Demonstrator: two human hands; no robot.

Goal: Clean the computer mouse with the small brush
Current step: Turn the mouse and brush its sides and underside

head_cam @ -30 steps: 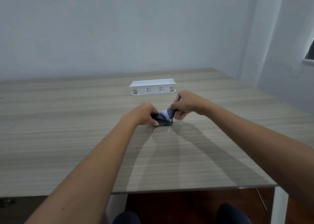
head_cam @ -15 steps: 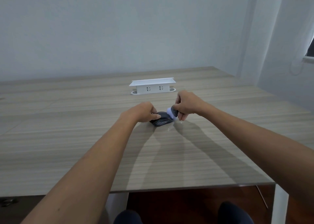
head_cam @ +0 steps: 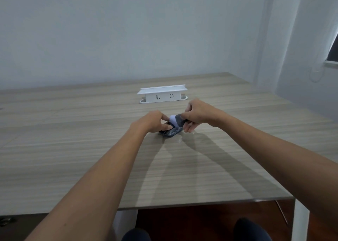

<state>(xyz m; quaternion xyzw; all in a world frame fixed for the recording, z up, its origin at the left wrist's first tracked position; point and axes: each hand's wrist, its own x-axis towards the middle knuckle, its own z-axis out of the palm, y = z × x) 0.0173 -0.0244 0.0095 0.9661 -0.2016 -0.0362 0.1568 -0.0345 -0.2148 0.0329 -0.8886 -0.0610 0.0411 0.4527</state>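
Fingers of the right hand [head_cam: 198, 114] pinch the dark handle of the small brush [head_cam: 177, 122], while the fingers of the left hand [head_cam: 150, 122] are curled down onto the computer mouse [head_cam: 170, 132], pinning its far-left end to the wooden table [head_cam: 73, 145]. The mouse lies near the table's middle, between the two hands and well in front of the white socket box [head_cam: 162, 94] that stands behind them.

Compared with half a second ago, the brush has swung: its pale bristle head now points left, toward the left hand's fingertips, and sits over the mouse's upper back, where before it hung at the mouse's right end. A second ago it was lower, on the near side. So the strokes are travelling across the shell, and the cleaning looks well under way rather than starting.

Whether the bristles touch the shell right now is too small to tell. A faint speck lies on the table just right of the mouse.
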